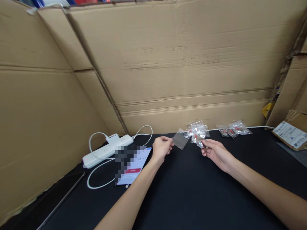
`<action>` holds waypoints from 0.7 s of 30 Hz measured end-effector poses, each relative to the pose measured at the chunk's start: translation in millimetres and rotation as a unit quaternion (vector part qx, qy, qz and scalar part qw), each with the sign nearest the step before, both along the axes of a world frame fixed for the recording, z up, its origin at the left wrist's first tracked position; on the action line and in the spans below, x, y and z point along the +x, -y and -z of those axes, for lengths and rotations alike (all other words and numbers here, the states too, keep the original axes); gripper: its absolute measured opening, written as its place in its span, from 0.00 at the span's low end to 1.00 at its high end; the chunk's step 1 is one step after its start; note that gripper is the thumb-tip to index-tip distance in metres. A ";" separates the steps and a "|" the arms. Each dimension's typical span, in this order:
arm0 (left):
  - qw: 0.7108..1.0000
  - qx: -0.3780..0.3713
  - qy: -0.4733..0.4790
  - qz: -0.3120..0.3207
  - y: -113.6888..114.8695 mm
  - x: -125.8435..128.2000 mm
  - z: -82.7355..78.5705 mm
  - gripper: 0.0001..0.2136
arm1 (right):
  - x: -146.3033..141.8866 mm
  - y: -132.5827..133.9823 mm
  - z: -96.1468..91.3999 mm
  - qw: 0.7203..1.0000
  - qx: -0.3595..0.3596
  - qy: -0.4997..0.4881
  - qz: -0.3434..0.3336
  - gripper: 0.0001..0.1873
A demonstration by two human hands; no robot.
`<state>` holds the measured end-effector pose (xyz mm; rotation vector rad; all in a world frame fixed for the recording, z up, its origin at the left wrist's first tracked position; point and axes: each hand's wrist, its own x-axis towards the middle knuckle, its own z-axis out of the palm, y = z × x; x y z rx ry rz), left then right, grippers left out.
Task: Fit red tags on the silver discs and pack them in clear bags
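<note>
Creased cardboard walls (pixel 192 35) around a black tabletop (pixel 187 195).

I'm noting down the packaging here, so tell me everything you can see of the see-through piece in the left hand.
The see-through piece is thin, flat and roughly square, apparently a small plastic bag; no contents show. The left hand pinches its left side, and it sits slanted, corner downward, against the black tabletop. Whether it touches the bagged items beside it is unclear.
</note>
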<state>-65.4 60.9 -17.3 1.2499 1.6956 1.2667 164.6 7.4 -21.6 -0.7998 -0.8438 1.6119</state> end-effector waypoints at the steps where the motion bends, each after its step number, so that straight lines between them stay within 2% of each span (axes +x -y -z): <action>1: 1.000 0.006 -0.019 -0.006 -0.4 -2.0 -0.9 0.04 | 0.0 0.3 -0.5 1.000 0.002 0.002 -0.002 0.13; 7: 0.981 0.030 -0.186 -0.045 -1.2 -16.6 -8.1 0.05 | 0.4 1.3 -0.8 1.000 0.008 0.007 -0.007 0.13; 12: 0.936 0.042 -0.347 -0.050 -0.8 -24.4 -8.6 0.08 | 0.4 1.1 -1.2 1.000 0.014 0.015 -0.014 0.13; 18: 0.891 0.025 -0.451 -0.050 5.3 -24.5 -12.0 0.09 | -0.4 1.8 -2.2 0.999 0.026 0.038 -0.025 0.13; 21: 0.858 0.048 -0.508 -0.050 9.9 -19.3 -18.3 0.13 | -0.6 2.3 -1.5 0.998 0.036 0.048 -0.028 0.14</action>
